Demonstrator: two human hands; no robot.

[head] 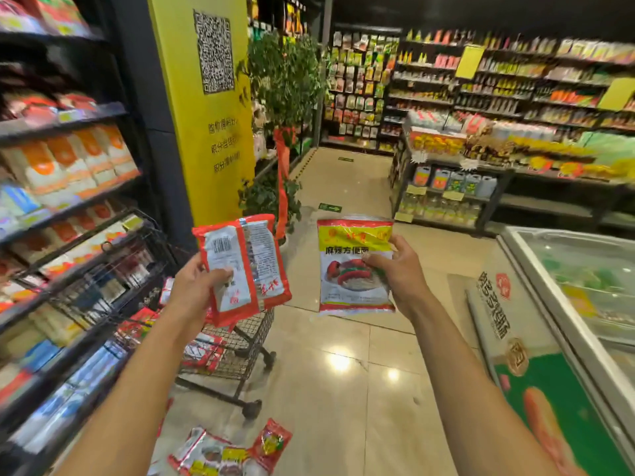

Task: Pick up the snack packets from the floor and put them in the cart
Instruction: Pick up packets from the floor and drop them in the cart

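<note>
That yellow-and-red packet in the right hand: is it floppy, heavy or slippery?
Probably light: the right hand holds the yellow-and-red packet upright by one edge, with only fingers and thumb. It is likely fairly stiff while full, since it stays flat without drooping. Its film looks glossy, so it may be a little slippery.

head cam, fwd-down, aisle floor (343,372)

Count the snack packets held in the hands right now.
2. One red packet, back side showing, is in the left hand; one yellow-and-red packet, front showing, is in the right hand. Another could be stacked behind either.
</note>
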